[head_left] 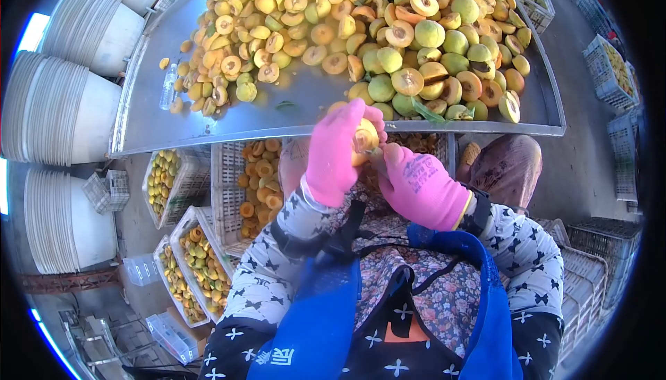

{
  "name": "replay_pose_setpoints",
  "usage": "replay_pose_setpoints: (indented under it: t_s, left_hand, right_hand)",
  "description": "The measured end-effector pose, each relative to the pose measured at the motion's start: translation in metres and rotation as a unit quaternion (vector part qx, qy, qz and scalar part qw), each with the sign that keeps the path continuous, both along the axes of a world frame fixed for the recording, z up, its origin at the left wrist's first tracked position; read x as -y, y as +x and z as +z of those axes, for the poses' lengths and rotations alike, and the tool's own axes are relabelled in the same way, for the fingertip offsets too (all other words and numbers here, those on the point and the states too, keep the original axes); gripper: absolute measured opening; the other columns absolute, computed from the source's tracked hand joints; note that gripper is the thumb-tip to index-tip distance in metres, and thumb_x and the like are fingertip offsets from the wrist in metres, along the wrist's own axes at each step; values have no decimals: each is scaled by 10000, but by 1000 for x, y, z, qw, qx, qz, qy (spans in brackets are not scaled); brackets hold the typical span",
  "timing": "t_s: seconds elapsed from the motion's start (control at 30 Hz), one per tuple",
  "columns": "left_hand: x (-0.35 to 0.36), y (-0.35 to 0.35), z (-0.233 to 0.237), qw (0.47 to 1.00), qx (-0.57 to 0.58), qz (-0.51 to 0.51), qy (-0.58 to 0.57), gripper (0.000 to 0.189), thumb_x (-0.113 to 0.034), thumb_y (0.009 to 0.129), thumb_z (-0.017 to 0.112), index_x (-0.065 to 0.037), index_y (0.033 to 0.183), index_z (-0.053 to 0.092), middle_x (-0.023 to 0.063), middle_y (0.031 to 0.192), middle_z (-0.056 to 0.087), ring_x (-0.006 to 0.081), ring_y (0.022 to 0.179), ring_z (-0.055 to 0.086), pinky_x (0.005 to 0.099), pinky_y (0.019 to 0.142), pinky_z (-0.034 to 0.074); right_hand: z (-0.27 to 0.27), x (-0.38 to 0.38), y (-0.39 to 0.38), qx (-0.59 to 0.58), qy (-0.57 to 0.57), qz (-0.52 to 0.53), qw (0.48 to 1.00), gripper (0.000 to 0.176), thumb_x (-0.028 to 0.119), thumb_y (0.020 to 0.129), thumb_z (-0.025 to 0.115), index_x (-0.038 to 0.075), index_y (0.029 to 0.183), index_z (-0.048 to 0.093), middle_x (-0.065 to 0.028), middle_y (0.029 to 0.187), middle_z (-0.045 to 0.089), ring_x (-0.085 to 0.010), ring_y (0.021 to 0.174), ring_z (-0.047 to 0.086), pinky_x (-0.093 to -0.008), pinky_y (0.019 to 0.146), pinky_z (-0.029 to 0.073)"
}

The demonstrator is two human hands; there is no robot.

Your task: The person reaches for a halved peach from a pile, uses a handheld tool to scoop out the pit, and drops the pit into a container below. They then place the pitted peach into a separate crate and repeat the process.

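My left hand [334,152], in a pink glove, is closed round a yellow peach [363,140] whose cut face shows. My right hand [424,187], gloved in pink as well, grips a small grey tool [378,161] whose tip is right at the peach; most of the tool is hidden in the fist. Both hands meet in front of my body, just over the near edge of a metal table [243,132]. Heaped on that table are whole and halved peaches [326,26], the halves showing orange-yellow flesh.
Below the table edge a crate [229,196] holds peach halves. More crates of fruit [201,258] stand on the floor at left, beside stacked white tubs [62,109]. A plastic bottle [168,87] lies on the table's left. Crates [610,71] line the right side.
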State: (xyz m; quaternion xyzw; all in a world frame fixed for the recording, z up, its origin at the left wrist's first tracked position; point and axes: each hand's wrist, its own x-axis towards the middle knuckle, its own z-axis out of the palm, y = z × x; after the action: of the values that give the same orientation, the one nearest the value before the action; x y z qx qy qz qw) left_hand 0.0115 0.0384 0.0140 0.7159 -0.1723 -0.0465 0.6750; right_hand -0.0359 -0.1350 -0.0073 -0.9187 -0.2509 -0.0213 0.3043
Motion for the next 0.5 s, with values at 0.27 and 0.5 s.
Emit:
replay_pose_setpoints:
  t_s: [0.27,0.5]
  left_hand:
    - [-3,14,11,991,-104,-21,-81,313,-218,1037,438,40,1119,596,120,971,660,211,937,667,342,845,533]
    - [3,7,-2,995,69,-16,75,323,-229,1031,453,22,1187,584,115,1007,665,188,926,672,319,819,536]
  right_hand:
    - [-9,-12,8,-92,258,4,962,293,174,864,698,19,1012,499,-185,728,610,-407,717,637,-469,603,485]
    - [-14,17,25,17,64,14,998,280,127,801,691,49,1028,545,-155,848,630,-377,758,646,-457,640,499]
